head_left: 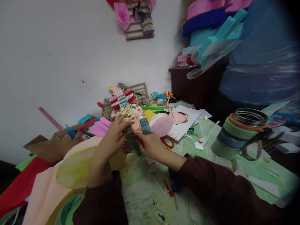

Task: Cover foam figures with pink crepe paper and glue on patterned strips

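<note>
Over the table, a handmade paper craft model (136, 127) leans away from me, built of patterned panels with red-and-white side blocks. At its near end are a blue-grey rough-textured block (145, 125) and a dark green textured piece (134, 144). My left hand (114, 134) grips the model's left side, fingers curved over it and thumb near the green piece. On the other side my right hand (150, 145) is closed in a pinch at the model's lower edge, just below the blue-grey block. The fingertips partly hide the spots they press.
Red-handled scissors (169, 142) lie right of my hands. A green thermos mug (231, 137), lidless, stands further right. White paper sheets (194, 114) and scraps lie behind. A cardboard box (50, 147), coloured paper and a tape roll (70, 209) crowd the left. A blue screwdriver-like tool (175, 187) lies near my right sleeve.
</note>
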`<state>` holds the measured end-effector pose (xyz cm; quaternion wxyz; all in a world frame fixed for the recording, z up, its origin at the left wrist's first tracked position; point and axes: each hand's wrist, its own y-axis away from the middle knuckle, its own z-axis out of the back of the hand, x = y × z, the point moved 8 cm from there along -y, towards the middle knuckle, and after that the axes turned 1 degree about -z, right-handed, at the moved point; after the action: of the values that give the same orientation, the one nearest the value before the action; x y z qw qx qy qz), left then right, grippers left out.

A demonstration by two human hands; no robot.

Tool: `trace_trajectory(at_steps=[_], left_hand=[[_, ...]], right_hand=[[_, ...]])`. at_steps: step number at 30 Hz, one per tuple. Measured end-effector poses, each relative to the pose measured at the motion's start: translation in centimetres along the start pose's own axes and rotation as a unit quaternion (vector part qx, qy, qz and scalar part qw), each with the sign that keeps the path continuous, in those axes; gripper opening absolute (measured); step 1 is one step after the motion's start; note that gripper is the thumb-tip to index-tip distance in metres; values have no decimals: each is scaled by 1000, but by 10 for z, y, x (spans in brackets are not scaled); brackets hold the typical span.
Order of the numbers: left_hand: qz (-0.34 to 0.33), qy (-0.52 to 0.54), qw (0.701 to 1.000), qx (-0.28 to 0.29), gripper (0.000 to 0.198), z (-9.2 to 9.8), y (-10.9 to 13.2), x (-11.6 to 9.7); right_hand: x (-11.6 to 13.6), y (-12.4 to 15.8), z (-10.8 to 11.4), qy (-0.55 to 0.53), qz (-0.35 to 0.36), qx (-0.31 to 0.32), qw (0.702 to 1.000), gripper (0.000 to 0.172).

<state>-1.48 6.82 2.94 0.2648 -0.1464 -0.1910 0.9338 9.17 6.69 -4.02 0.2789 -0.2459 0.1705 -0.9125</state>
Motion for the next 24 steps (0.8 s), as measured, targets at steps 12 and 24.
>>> trace_trajectory(at_steps=[12,24], left_hand=[[-11,-2,1000,6,35,0,0,0],[21,11,996,-84,38,22,6,0]], right_hand=[[6,-13,9,31,-29,-16,999,32],[4,-25,2,126,-3,58,990,22]])
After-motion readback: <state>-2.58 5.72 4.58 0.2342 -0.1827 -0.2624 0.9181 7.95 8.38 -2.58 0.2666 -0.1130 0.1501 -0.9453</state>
